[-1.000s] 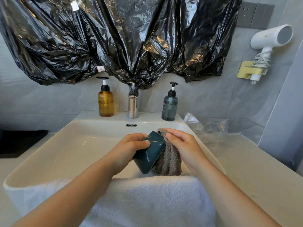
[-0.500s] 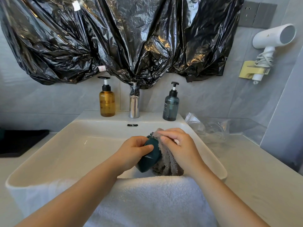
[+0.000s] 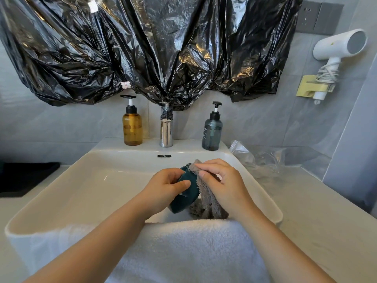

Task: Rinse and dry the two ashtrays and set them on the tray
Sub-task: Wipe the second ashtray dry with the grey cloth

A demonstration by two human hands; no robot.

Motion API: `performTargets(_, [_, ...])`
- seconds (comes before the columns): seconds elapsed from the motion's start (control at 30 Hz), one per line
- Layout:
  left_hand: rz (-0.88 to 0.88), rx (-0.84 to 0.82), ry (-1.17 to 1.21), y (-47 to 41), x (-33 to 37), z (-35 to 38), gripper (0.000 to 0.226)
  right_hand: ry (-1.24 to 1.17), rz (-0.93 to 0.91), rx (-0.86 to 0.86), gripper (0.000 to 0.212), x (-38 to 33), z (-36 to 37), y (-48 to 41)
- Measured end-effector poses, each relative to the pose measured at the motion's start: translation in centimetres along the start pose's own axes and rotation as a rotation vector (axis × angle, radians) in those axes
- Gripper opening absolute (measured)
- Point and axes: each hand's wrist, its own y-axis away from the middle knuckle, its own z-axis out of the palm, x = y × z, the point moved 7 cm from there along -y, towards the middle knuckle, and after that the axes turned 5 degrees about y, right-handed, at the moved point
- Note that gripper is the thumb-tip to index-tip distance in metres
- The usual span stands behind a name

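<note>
The dark teal glazed ashtray is showing only part of its smooth outer wall and one rounded lower corner. The rest is lying behind the left hand and under the grey fluffy cloth, so its hollow side cannot be made out. The upper part of the chrome tap is disappearing into the crumpled black plastic sheet hanging on the wall, and the near rim of the white rectangular basin is lying under a thick white towel. At the far left a flat black slab is being cut off by the frame edge. The left hand is wrapping the ashtray, with the thumb pressing across its near face and the fingers curling behind it. The right hand is pinching the cloth with bent fingers and pressing it against the ashtray's upper edge, while the cloth's loose end is hanging down toward the towel. The ashtray is being held tilted on edge over the basin, right of centre, with its lower corner just above the towel's far edge and off the basin floor. The widest room is lying left of the hands, inside the basin. An amber pump bottle and a grey-blue pump bottle are flanking the tap on the back ledge, well apart from the hands. A crumpled clear plastic bag is sitting on the counter just beyond the basin's right rim.
</note>
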Motion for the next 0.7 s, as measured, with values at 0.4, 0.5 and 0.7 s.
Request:
performTargets(0.4, [-0.034,-0.060,0.105,0.3,0.2,0.6,0.016,-0.254,0.244,-0.047,0.027,1.9,0.2,-0.4])
performTargets(0.5, [-0.116,-0.056,0.235,0.1,-0.2,0.8,0.021,-0.260,0.209,-0.076,0.026,1.6,0.5,-0.2])
performTargets(0.7, [-0.169,0.085,0.119,-0.2,-1.2,-0.5,0.033,-0.224,0.148,-0.105,0.026,1.2,1.0,-0.2])
